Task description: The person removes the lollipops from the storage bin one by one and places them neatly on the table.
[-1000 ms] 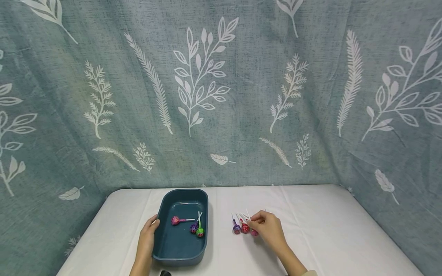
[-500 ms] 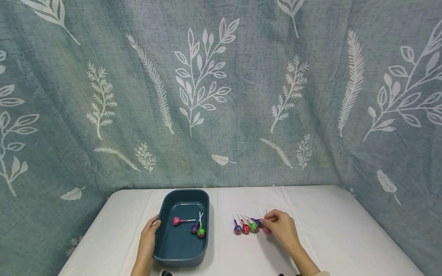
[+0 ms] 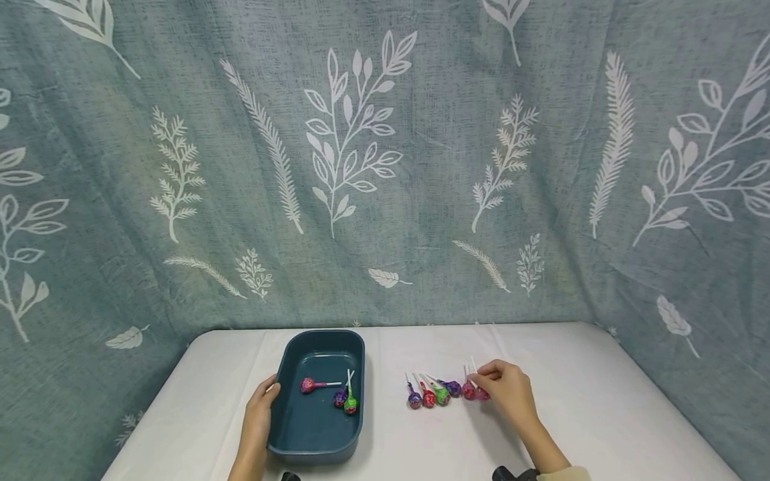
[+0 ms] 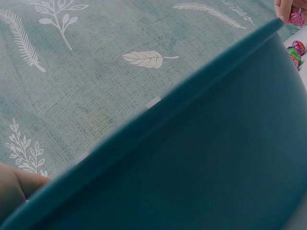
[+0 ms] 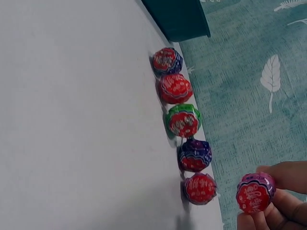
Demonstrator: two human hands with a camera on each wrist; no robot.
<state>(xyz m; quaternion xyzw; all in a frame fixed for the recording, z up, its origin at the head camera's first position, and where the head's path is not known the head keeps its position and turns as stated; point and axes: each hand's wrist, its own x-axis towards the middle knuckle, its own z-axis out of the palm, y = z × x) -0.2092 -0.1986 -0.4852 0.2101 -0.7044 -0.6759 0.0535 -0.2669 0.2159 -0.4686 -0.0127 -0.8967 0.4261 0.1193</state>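
Grey-green curtain [image 3: 421, 207] with white leaf and fern prints, standing behind the bin and filling most of the head view.

White-covered bench [image 3: 601, 414], under the bin and reaching out to both sides of it.

Dark teal rectangular bin [image 3: 313, 434], rounded corners, long sides running away from the person.

Right hand [image 3: 505, 387], to the right of the bin and well apart from it: thumb and fingertips brought together on a lollipop stick, no wider than the stick.

Left hand [image 3: 259, 407], at the bin's left wall: fingers curled, gripping the wall at its rim.

Cream sleeve [image 3: 565, 474] at the right wrist, right of the bin and nearer the person.

Pinched pink lollipop [image 3: 482, 395]: right of the bin, head down, stick up, just past the far end of the row. Cannot tell whether its head touches the bench.

Row on the bench, right of the bin, heads toward the person. Outward from the bin: purple lollipop [image 3: 414, 400], red lollipop [image 3: 428, 399], green lollipop [image 3: 442, 396], second purple lollipop [image 3: 454, 389], pink lollipop [image 3: 468, 390].

Inside the bin: pink-red lollipop [image 3: 307, 385] lying sideways, stick toward the right wall; dark purple lollipop [image 3: 339, 399] and bright green lollipop [image 3: 350, 405] side by side near that wall, sticks crossing.
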